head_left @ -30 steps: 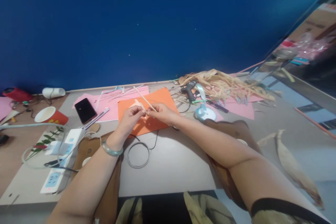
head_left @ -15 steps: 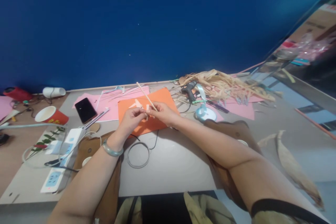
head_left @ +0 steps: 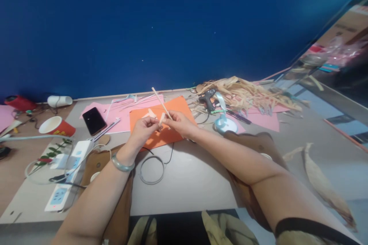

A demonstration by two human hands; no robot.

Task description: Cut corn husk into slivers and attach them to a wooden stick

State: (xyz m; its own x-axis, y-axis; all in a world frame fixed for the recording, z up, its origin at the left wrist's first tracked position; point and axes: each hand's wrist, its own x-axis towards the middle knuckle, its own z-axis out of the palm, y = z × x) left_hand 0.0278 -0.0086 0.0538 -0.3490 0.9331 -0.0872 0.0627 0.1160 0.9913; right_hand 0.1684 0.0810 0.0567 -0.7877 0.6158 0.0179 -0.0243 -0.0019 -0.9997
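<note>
Pinched in closed right hand point(head_left: 178, 123): thin pale wooden stick point(head_left: 161, 103), near end at fingertips, long axis slanting up-left, tip pointing away. Left hand point(head_left: 143, 130) pinched shut on short pale strip point(head_left: 161, 118) just beside. Since 1.0 s ago: tip higher, stick steeper.

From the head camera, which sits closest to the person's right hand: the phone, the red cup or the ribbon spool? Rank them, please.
1. Ribbon spool: just right of the right hand, which pinches a stick.
2. Phone: to the left, beyond the left hand, which pinches a strip.
3. Red cup: farthest, at the far left.
</note>
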